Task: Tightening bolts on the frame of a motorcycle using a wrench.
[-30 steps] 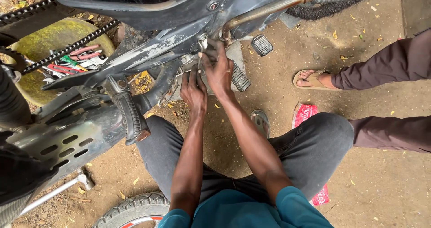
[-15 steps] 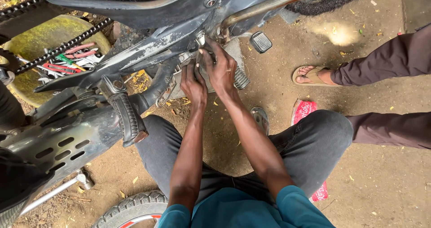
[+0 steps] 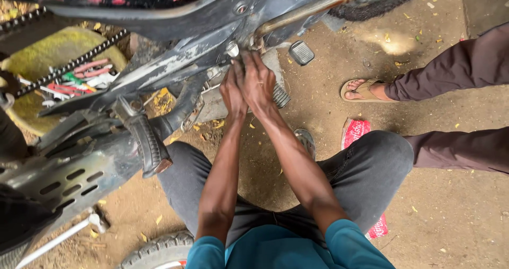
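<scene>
Two hands: the left hand (image 3: 233, 91) and the right hand (image 3: 258, 81) are pressed close together against the underside of a motorcycle frame (image 3: 175, 62), just below a small bolt fitting (image 3: 232, 49).
Grip, right: fingers curled and pressed around a small part at the frame; what exactly they pinch is hidden by the hand itself.
Grip, left: fingers bent up against the same spot, touching the right hand; I cannot tell whether they close on anything.
Worked part: at the frame beside the bent metal pipe (image 3: 297, 14), above the ribbed footpeg (image 3: 280, 95) and near the square pedal (image 3: 301, 52).
Risk, slipping: both hands crowd one tight spot between hard metal edges, so a slip could likely knock knuckles on the frame or the pipe.
Risk, dropped part: a small piece let go here would probably fall into the dirt floor (image 3: 435, 216) among yellow leaf bits and be hard to find.
Risk, chain: the drive chain (image 3: 69, 67) hangs loose nearby and could snag a sleeve or forearm.
Container: a worn yellow-green bowl (image 3: 50, 54) beyond the chain holds red-handled and green-handled hand tools (image 3: 79, 78), piled loosely.
Bystander: another person's sandalled foot (image 3: 363, 90) stands just beside the work, near enough to be bumped.
</scene>
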